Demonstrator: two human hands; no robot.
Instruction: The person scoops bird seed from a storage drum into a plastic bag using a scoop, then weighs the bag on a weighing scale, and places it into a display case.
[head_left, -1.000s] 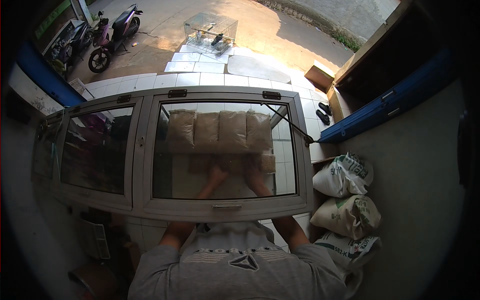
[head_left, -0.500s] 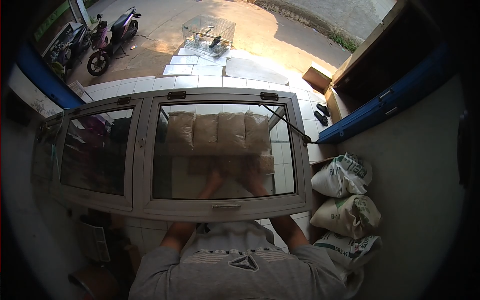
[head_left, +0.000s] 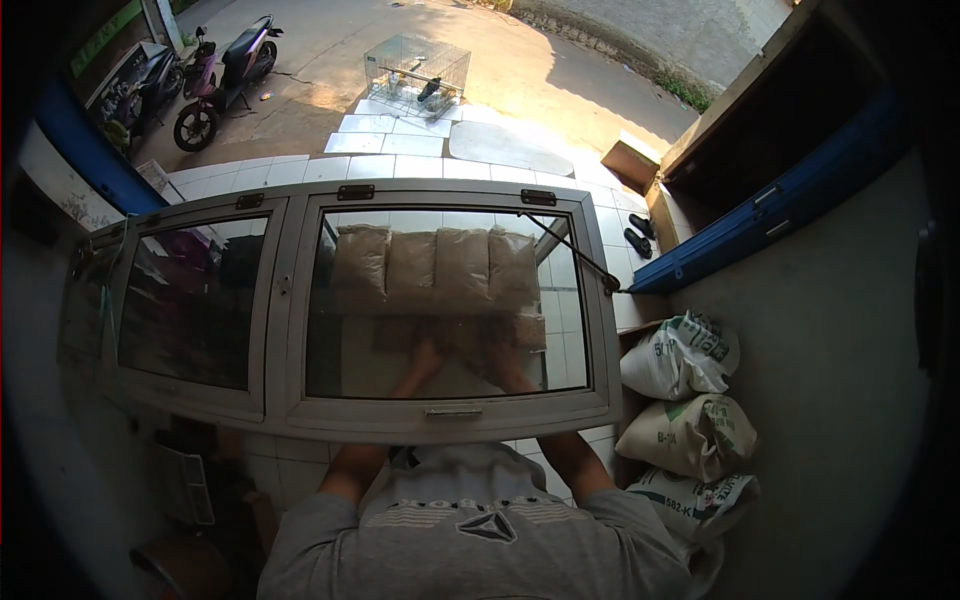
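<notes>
Both my arms reach under the glass lid (head_left: 455, 412) of an aluminium display case, and I see the hands dimly through the pane. Inside, a back row of clear plastic bags of brown contents (head_left: 411, 265) lies side by side. In front of it is a lower, darker row of bags (head_left: 530, 333). My left hand (head_left: 428, 352) is at the front of this lower row, left of the middle. Close to it on the right, my right hand (head_left: 497, 352) is at the same row. Shade and reflections hide the fingers of both hands, so their grip does not show.
A metal stay (head_left: 570, 247) crosses the pane's upper right corner. To the left is a second glass door (head_left: 195, 300). Filled sacks (head_left: 690, 437) are piled at the right wall. Beyond the case stand a wire cage (head_left: 418, 75) and a motorbike (head_left: 225, 85); sandals (head_left: 638, 235) lie by the doorway.
The view has shifted very slightly. My hands stay at the lower row of bags, with only a small movement; the bags and the lid look unchanged.
</notes>
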